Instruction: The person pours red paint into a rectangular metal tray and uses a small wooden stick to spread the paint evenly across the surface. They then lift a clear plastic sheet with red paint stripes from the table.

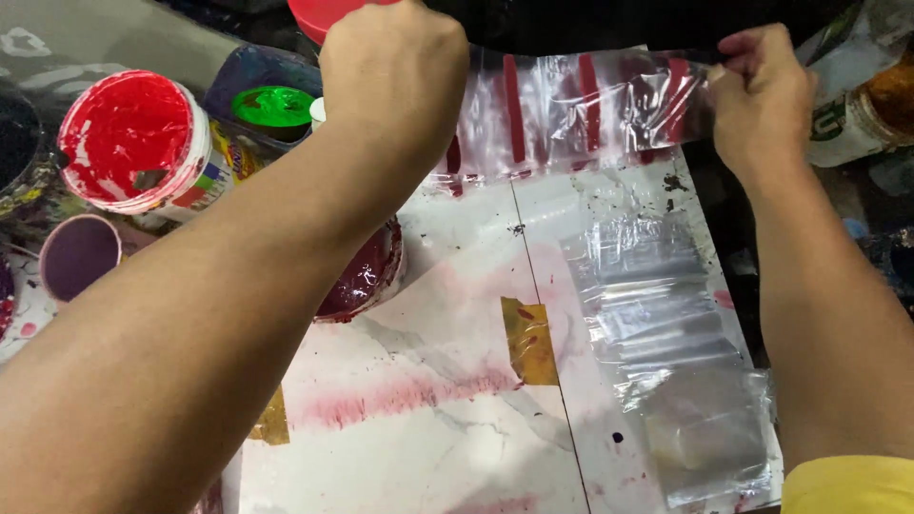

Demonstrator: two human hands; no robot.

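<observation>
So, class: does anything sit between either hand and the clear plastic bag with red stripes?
Nothing visible does. The left hand and right hand each already grip an end of the striped bag, stretched between them above the white board.

2 bare forearms come into view from the lower edge, both uncovered from elbow to wrist. The left hand (pixel 395 71) wears no glove, ring or watch, and its back is turned up toward the camera, knuckles rounded. The right hand (pixel 757 100) is likewise bare, with no glove, ring or strap at the wrist. Near the right elbow, at the bottom corner, shows the edge of a yellow sleeve (pixel 847 484), short, plain and without print. No sleeve shows on the left arm.
</observation>
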